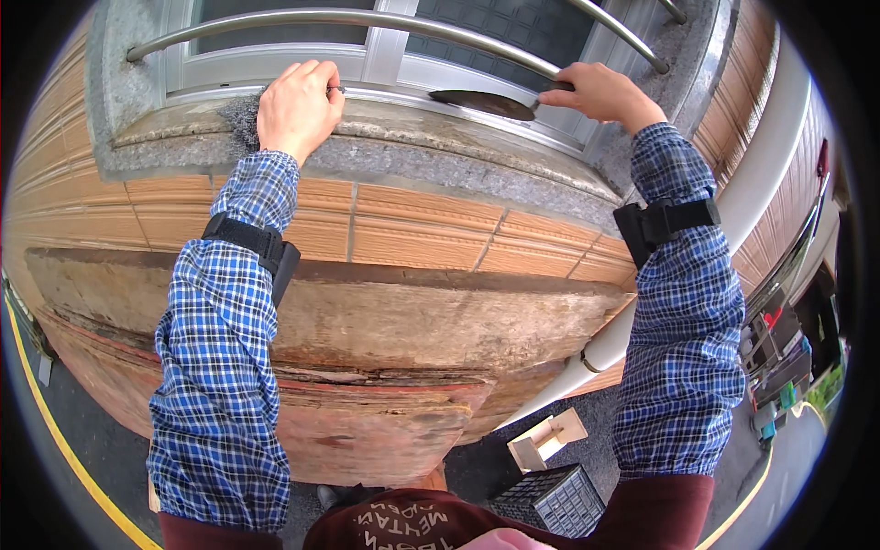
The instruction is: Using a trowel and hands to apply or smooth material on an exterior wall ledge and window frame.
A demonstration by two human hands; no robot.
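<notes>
Left hand (298, 108) clenched on a wire brush (242, 117), bristles on the stone sill (385, 147) at the window frame (385, 69). Right hand (600, 92) grips a trowel (484, 103) handle, blade flat along the sill's back edge. Steel rail (302, 20) above both. Crate (550, 500) on the ground below.

I see both hands up at a stone window sill (385, 160). My left hand (298, 108) presses a grey wire brush (243, 119) on the sill's left part, fingers curled over it. My right hand (600, 92) grips the handle of a dark flat trowel (481, 103), blade lying near the window frame (385, 64). Curved metal rail (348, 20) above. Below right, a black crate (550, 500) and small wooden box (545, 438) sit on asphalt.
</notes>
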